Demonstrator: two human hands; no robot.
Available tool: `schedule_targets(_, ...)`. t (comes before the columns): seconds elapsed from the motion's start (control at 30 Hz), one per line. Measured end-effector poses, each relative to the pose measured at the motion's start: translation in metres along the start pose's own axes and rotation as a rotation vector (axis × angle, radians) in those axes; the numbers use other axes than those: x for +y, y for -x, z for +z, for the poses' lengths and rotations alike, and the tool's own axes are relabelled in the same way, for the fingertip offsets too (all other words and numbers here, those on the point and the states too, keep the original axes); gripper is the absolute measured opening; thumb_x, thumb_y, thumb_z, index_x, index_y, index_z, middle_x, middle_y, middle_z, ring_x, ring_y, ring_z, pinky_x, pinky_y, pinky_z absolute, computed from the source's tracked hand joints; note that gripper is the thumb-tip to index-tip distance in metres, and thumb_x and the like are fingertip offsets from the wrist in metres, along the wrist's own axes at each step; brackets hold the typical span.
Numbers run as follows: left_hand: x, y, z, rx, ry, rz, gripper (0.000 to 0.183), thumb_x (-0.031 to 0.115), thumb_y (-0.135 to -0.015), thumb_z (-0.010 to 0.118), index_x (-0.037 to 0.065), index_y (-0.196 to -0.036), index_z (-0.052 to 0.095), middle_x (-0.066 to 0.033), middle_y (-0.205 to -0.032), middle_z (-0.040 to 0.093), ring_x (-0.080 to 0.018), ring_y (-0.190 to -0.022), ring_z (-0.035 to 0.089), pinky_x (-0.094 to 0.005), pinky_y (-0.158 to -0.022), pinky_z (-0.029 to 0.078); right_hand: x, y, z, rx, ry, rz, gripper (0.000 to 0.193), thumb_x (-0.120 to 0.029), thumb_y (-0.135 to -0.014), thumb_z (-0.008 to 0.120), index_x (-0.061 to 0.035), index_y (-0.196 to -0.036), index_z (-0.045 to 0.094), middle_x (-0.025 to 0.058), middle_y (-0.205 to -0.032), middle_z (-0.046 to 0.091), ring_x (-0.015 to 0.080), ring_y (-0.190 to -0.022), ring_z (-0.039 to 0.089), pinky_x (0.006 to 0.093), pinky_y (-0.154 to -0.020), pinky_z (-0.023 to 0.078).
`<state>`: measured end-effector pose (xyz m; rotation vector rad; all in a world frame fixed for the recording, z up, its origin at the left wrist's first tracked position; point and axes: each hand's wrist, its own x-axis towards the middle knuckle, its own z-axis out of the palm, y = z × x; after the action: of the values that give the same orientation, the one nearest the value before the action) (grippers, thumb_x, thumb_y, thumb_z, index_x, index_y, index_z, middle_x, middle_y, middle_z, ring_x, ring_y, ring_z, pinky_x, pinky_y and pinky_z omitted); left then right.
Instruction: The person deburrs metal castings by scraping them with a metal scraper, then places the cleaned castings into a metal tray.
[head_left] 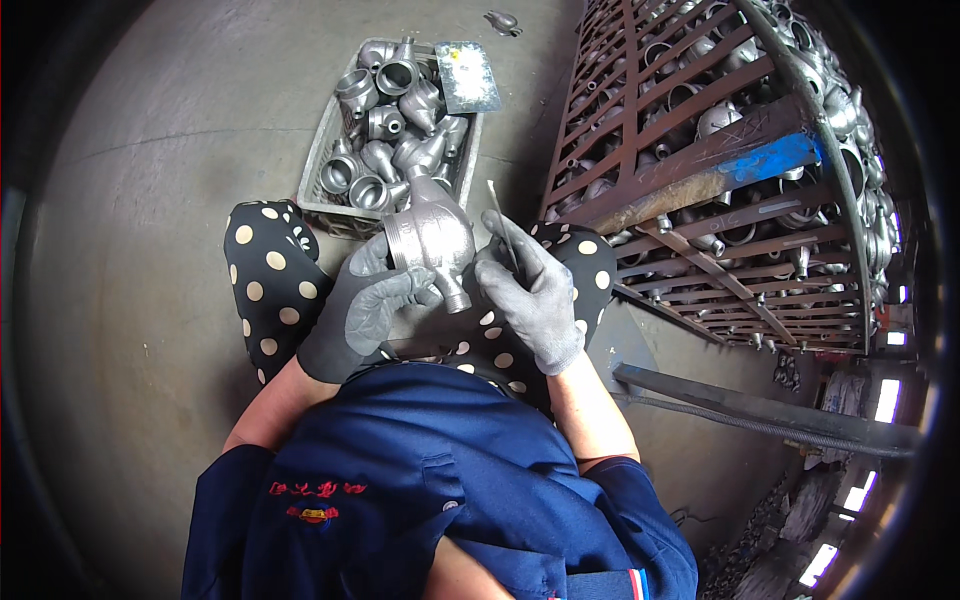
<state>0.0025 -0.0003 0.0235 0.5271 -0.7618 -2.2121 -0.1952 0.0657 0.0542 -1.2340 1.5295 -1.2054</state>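
Observation:
My left hand, in a dark grey glove, is closed round a grey metal casting. The casting has a bulging round body, a threaded wide mouth at its left and narrow necks at the top and bottom. It is held upright between my knees. Just right of it, my right hand, in a lighter grey glove, pinches a thin flat metal strip that points up. The strip is narrow and stands apart from the casting; its exact kind I cannot make out.
A grey plastic crate full of similar castings stands ahead on the concrete floor, with a speckled metal plate on its corner. At the right rises a rusty barred metal cage packed with castings. A loose casting lies far ahead.

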Motion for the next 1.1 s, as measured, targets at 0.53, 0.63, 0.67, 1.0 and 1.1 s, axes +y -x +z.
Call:
schedule_targets(0.53, 0.003, -0.002, -0.007, -0.009, -0.022, 0.013, 0.054, 0.000, -0.084, 0.061, -0.002, -0.135, 0.044, -0.0129, -0.117, 0.063, -0.0202, -0.100, 0.066, -0.0317, -0.076, 0.058, 0.001, 0.010, -0.002, -0.058, -0.070, 0.080, 0.032, -0.008, -0.094, 0.051, 0.0036, -0.123, 0.060, 0.0097, -0.097, 0.070, 0.0108, -0.092, 0.063, 0.0261, -0.084, 0.049)
schedule_targets(0.63, 0.011, -0.001, 0.004, -0.071, -0.094, -0.003, 0.040, 0.002, -0.087, 0.060, -0.001, -0.125, 0.051, -0.0086, -0.101, 0.065, -0.0138, -0.085, 0.064, -0.0248, -0.071, 0.053, -0.009, 0.003, -0.010, 0.032, -0.083, 0.124, 0.031, -0.010, -0.096, 0.052, 0.0040, -0.122, 0.061, 0.0069, -0.097, 0.070, 0.0087, -0.092, 0.061, 0.0239, -0.084, 0.048)
schedule_targets(0.67, 0.009, 0.000, 0.003, -0.072, -0.093, -0.003, 0.040, 0.002, -0.087, 0.060, -0.001, -0.125, 0.051, -0.0086, -0.101, 0.065, -0.0138, -0.085, 0.064, -0.0248, -0.071, 0.053, -0.012, 0.000, -0.012, 0.068, -0.082, 0.159, 0.032, -0.011, -0.096, 0.053, 0.0044, -0.123, 0.060, 0.0065, -0.097, 0.070, 0.0082, -0.092, 0.060, 0.0238, -0.084, 0.048)
schedule_targets(1.0, 0.005, 0.003, 0.004, 0.009, -0.156, 0.047, 0.034, 0.003, -0.089, 0.060, -0.001, -0.122, 0.055, -0.0050, -0.102, 0.064, -0.0116, -0.090, 0.062, -0.0248, -0.078, 0.051, 0.000, 0.009, -0.011, -0.005, 0.301, -0.250, 0.043, -0.009, -0.095, 0.051, 0.0008, -0.137, 0.049, 0.0216, -0.125, 0.060, 0.0297, -0.111, 0.061, 0.0365, -0.097, 0.046)
schedule_targets(1.1, 0.003, 0.002, 0.003, 0.044, -0.219, 0.100, 0.036, 0.004, -0.089, 0.060, -0.001, -0.125, 0.054, -0.0055, -0.106, 0.065, -0.0109, -0.093, 0.062, -0.0256, -0.082, 0.050, -0.006, 0.020, -0.010, -0.043, 0.359, -0.236, 0.045, -0.007, -0.090, 0.057, -0.0085, -0.135, 0.054, 0.0189, -0.110, 0.065, 0.0304, -0.100, 0.065, 0.0349, -0.087, 0.050)
